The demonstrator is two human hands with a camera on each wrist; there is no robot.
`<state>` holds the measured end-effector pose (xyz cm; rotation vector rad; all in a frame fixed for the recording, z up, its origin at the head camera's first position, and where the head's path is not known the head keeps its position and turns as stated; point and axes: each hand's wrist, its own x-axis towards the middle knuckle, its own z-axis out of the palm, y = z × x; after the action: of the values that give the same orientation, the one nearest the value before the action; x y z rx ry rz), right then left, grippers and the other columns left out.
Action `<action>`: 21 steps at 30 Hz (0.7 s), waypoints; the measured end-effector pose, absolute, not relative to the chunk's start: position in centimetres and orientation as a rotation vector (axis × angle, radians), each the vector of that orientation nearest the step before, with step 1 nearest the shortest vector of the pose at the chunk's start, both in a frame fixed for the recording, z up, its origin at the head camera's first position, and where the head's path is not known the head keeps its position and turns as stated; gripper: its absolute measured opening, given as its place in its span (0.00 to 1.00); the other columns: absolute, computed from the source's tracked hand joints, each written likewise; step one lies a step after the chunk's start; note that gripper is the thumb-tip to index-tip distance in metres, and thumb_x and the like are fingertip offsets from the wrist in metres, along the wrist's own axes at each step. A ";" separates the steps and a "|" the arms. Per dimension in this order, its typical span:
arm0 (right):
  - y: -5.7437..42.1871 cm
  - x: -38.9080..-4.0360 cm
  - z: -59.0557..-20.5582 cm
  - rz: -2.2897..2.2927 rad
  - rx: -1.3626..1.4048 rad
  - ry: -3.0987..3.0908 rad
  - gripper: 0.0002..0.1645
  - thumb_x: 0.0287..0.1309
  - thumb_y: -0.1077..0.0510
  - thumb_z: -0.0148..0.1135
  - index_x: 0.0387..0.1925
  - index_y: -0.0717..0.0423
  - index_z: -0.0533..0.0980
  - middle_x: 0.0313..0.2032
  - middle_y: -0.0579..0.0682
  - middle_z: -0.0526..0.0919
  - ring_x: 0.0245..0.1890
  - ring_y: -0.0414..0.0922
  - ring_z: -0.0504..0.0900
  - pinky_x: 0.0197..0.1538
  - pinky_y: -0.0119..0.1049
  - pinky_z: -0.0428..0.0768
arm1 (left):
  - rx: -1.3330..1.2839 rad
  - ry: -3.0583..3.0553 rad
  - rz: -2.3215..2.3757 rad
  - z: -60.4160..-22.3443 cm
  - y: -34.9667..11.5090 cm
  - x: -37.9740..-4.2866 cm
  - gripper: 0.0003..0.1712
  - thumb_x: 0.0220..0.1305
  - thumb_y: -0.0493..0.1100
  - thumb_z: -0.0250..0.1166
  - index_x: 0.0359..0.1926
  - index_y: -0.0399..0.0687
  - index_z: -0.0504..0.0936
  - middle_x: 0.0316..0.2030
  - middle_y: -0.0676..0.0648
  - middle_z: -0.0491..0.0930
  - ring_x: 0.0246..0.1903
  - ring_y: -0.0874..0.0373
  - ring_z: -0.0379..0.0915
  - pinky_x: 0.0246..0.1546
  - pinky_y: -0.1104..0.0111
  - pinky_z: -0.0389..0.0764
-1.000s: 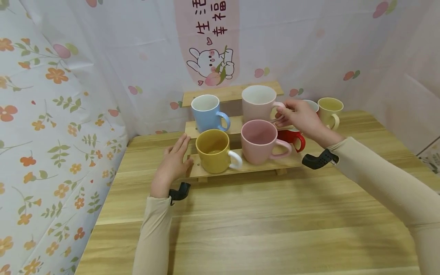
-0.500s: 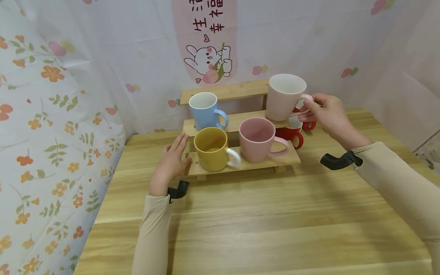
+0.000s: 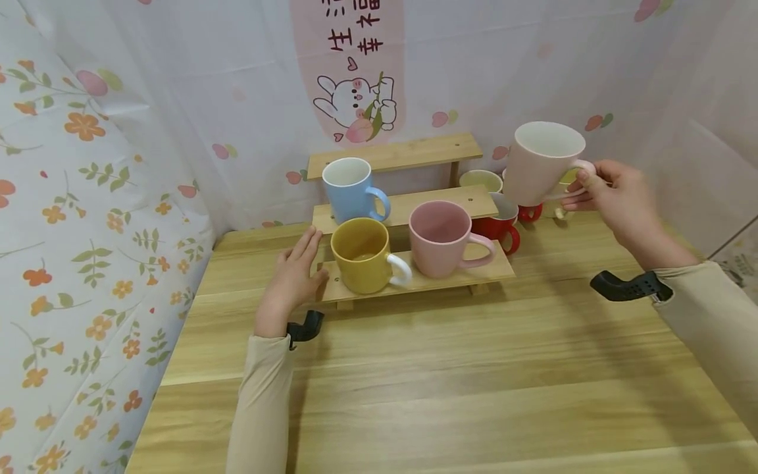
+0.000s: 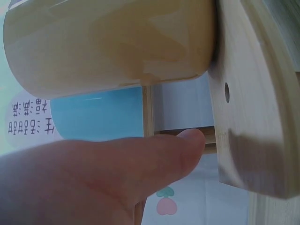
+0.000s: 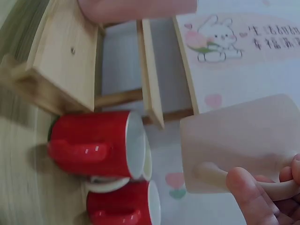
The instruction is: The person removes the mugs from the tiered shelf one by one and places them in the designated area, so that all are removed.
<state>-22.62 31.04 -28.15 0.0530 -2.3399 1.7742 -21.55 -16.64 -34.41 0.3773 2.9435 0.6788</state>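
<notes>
My right hand (image 3: 628,201) pinches the handle of a pale pink mug (image 3: 539,168) with a white inside. The mug is in the air, upright, right of a three-tier wooden rack (image 3: 397,158). At the rack's left end, my left hand (image 3: 291,283) lies with fingers extended by the lower shelves; in the left wrist view its thumb (image 4: 173,152) is beside the bottom shelf. A mustard mug (image 3: 361,263) with a white handle and a pink mug (image 3: 438,243) stand on the bottom shelf. On the middle shelf stands a light blue mug (image 3: 348,197).
Behind the rack's right end, red mugs (image 5: 98,140) and pale yellow ones (image 3: 481,178) stand close together on the wooden table (image 3: 414,382). A printed cloth (image 3: 249,99) hangs behind the rack, and a floral cloth (image 3: 101,250) on the left.
My right hand has lifted the pale pink mug off the middle shelf and carried it right, past the rack's end. My left hand has stayed at the rack's left end.
</notes>
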 end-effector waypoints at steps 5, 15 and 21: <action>32.6 -22.0 -29.1 1.705 -0.029 -2.369 0.08 0.63 0.51 0.55 0.32 0.48 0.76 0.25 0.37 0.82 0.23 0.33 0.84 0.30 0.25 0.83 | 0.377 2.936 0.678 -34.3 -16.6 -21.5 0.43 0.68 0.42 0.58 0.76 0.46 0.43 0.76 0.46 0.36 0.71 0.33 0.35 0.70 0.45 0.48; 34.8 -21.2 -32.8 1.618 -0.102 -2.437 0.13 0.67 0.50 0.51 0.38 0.56 0.72 0.26 0.31 0.80 0.24 0.28 0.83 0.31 0.24 0.82 | 0.398 2.945 0.668 -34.3 -16.5 -21.6 0.44 0.68 0.42 0.58 0.76 0.45 0.43 0.76 0.45 0.37 0.72 0.35 0.35 0.70 0.46 0.46; 34.9 -20.9 -34.6 1.676 -0.111 -2.408 0.10 0.65 0.49 0.52 0.35 0.50 0.74 0.24 0.31 0.81 0.23 0.29 0.84 0.31 0.25 0.83 | 0.395 2.953 0.645 -34.3 -16.5 -21.6 0.44 0.68 0.42 0.58 0.76 0.44 0.42 0.76 0.44 0.36 0.72 0.34 0.36 0.70 0.46 0.47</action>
<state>-20.92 34.91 -34.62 -0.1112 -2.4083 1.6756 -21.59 -16.54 -34.32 0.3952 2.9533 0.6448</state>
